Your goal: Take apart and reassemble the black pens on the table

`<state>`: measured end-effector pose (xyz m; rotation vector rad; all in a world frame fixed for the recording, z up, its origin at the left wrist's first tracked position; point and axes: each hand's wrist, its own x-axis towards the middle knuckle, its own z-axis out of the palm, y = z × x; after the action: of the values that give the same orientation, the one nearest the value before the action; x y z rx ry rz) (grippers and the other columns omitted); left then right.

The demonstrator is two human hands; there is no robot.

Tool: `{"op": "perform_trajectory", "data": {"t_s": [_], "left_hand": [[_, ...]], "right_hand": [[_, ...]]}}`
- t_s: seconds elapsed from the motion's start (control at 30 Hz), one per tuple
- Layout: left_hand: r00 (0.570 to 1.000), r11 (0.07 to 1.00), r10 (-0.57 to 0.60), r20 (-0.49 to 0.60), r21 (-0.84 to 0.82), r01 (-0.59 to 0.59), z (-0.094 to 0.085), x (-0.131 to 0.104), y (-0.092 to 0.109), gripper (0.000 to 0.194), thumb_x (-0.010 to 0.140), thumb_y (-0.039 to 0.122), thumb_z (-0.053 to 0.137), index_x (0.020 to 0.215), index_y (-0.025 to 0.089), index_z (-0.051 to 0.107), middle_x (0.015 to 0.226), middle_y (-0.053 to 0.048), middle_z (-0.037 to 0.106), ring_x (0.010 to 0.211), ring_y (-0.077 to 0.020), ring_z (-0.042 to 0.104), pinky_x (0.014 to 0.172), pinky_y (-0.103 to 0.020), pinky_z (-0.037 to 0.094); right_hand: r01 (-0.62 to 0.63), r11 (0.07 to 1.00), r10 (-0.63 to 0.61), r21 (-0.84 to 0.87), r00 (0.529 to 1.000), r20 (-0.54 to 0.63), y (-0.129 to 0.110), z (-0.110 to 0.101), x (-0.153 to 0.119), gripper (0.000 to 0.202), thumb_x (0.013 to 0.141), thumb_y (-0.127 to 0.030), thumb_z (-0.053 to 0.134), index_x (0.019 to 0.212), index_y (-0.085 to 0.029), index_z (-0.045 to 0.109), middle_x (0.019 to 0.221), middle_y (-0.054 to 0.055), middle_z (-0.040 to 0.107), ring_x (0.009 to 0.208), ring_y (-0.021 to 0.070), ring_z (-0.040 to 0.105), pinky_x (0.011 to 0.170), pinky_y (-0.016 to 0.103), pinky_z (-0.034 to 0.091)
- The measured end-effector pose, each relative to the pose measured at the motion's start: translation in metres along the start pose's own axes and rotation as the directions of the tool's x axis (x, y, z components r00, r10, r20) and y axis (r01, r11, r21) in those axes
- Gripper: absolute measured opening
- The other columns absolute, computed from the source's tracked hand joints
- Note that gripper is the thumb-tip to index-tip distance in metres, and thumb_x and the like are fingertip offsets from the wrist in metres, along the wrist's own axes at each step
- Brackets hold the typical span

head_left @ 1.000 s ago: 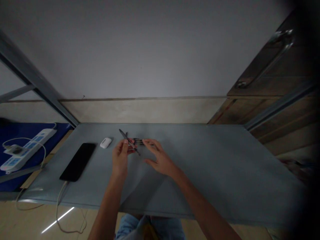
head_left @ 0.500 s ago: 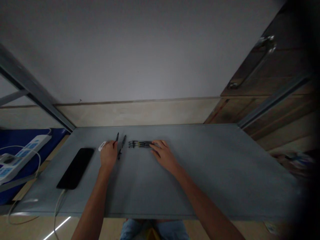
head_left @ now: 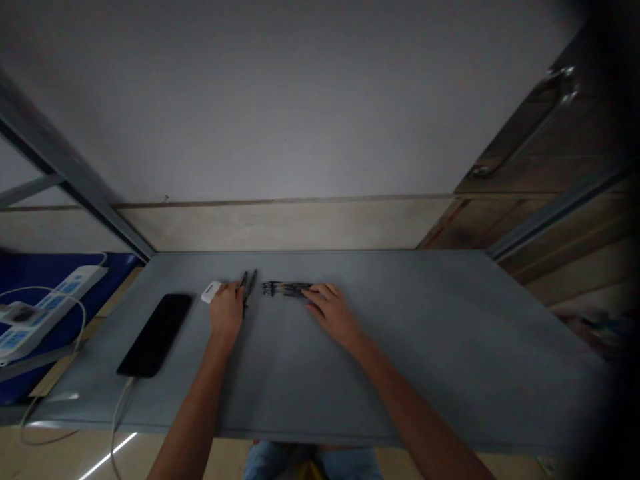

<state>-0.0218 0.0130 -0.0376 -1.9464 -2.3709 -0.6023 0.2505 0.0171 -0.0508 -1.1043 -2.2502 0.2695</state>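
Observation:
My left hand (head_left: 227, 312) is closed on a dark pen (head_left: 244, 277), whose tip end sticks out beyond the fingers. Just right of it a second dark pen (head_left: 252, 281) lies slanted on the grey table (head_left: 410, 347). At the left side of this hand is a white object (head_left: 211, 291), partly covered by the fingers; its kind is unclear. Several dark pens (head_left: 285, 289) lie side by side in a row, pointing left and right. My right hand (head_left: 333, 313) rests with fingers stretched over their right ends, the thumb apart below.
A black phone (head_left: 156, 335) with a charging cable (head_left: 120, 408) lies on the left of the table. Beyond the left edge, a white power strip (head_left: 50, 313) sits on a blue surface. A pale wall (head_left: 290, 120) rises behind, with metal posts at both sides.
My left hand has moved right with its pen, closer to the slanted pen. More of the white object shows now. My right hand stays at the row of pens. The view has shifted slightly.

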Motion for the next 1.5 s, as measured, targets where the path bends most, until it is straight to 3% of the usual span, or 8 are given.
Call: {"op": "perform_trajectory", "data": {"t_s": [0.17,0.3,0.47,0.63,0.8,1.0,1.13,1.5], "left_hand": [[0.991,1.0,0.01,-0.133,-0.012,-0.012,-0.006,-0.004,0.01,0.035,0.094,0.033,0.038,0.116,0.016,0.06,0.099,-0.012,0.065,0.094,-0.0255,0.059,0.086,-0.035,0.043],[0.957,0.968,0.236,-0.17,-0.051,-0.247,-0.01,-0.013,0.03,0.034,0.095,0.035,0.04,0.117,0.017,0.06,0.103,-0.011,0.063,0.102,-0.0262,0.054,0.093,-0.037,0.039],[0.78,0.775,0.625,-0.001,-0.116,-0.621,-0.01,-0.017,0.062,0.031,0.093,0.034,0.047,0.121,0.022,0.056,0.116,-0.008,0.058,0.11,-0.0239,0.05,0.097,-0.038,0.039],[0.689,0.699,0.712,0.136,-0.043,-0.714,-0.002,-0.011,0.084,0.028,0.091,0.035,0.052,0.116,0.022,0.057,0.109,-0.007,0.06,0.105,-0.0232,0.053,0.093,-0.039,0.041],[0.693,0.7,0.708,0.136,0.0,-0.714,0.009,-0.011,0.083,0.03,0.095,0.023,0.044,0.124,0.021,0.051,0.098,-0.006,0.063,0.096,-0.021,0.057,0.088,-0.037,0.042],[0.673,0.673,0.731,0.113,0.041,-0.738,0.009,-0.015,0.073,0.035,0.093,0.015,0.046,0.127,0.023,0.049,0.103,-0.006,0.059,0.098,-0.0217,0.054,0.088,-0.038,0.041],[0.664,0.663,0.741,0.101,0.047,-0.747,0.007,-0.017,0.074,0.026,0.094,0.025,0.046,0.119,0.021,0.055,0.099,-0.007,0.059,0.096,-0.0231,0.052,0.084,-0.038,0.04],[0.728,0.733,0.678,0.096,-0.025,-0.68,0.009,-0.022,0.077,0.022,0.095,0.033,0.046,0.108,0.024,0.06,0.09,-0.004,0.06,0.092,-0.0224,0.052,0.08,-0.037,0.037]], "right_hand": [[-0.015,0.999,0.015,-0.036,1.0,0.006,-0.003,0.003,0.002,0.025,0.088,-0.02,0.057,0.112,-0.023,0.064,0.105,0.009,0.059,0.101,0.0254,0.052,0.092,0.046,0.046],[-0.008,0.999,0.009,-0.039,1.0,0.018,-0.003,0.006,0.005,0.017,0.088,-0.018,0.056,0.103,-0.022,0.064,0.099,0.008,0.061,0.098,0.0241,0.054,0.09,0.045,0.046],[-0.005,0.998,0.007,-0.065,1.0,0.031,-0.001,0.008,0.004,0.02,0.088,-0.012,0.054,0.103,-0.021,0.065,0.096,0.008,0.06,0.095,0.0238,0.054,0.086,0.042,0.047],[-0.049,0.998,0.048,-0.035,0.998,-0.028,0.003,-0.006,0.003,0.021,0.09,-0.01,0.049,0.101,-0.019,0.063,0.098,0.008,0.06,0.096,0.023,0.053,0.089,0.041,0.046],[-0.088,0.996,0.086,-0.018,0.992,-0.095,0.004,-0.021,0.003,0.023,0.092,-0.011,0.045,0.105,-0.022,0.061,0.102,0.007,0.058,0.1,0.0232,0.051,0.09,0.041,0.046],[-0.047,0.999,0.047,-0.014,0.999,0.014,0.002,-0.011,0.002,0.025,0.093,-0.019,0.047,0.115,-0.021,0.058,0.105,0.008,0.063,0.099,0.0238,0.055,0.091,0.043,0.046],[-0.019,1.0,0.019,-0.011,0.997,0.07,0.002,-0.003,-0.001,0.024,0.092,-0.016,0.048,0.111,-0.019,0.061,0.099,0.009,0.065,0.097,0.0233,0.057,0.088,0.04,0.048],[0.077,0.995,-0.073,-0.061,0.995,0.065,-0.005,-0.013,0.002,0.017,0.093,-0.018,0.048,0.095,-0.016,0.065,0.081,0.007,0.063,0.08,0.0215,0.057,0.075,0.035,0.049]]}}
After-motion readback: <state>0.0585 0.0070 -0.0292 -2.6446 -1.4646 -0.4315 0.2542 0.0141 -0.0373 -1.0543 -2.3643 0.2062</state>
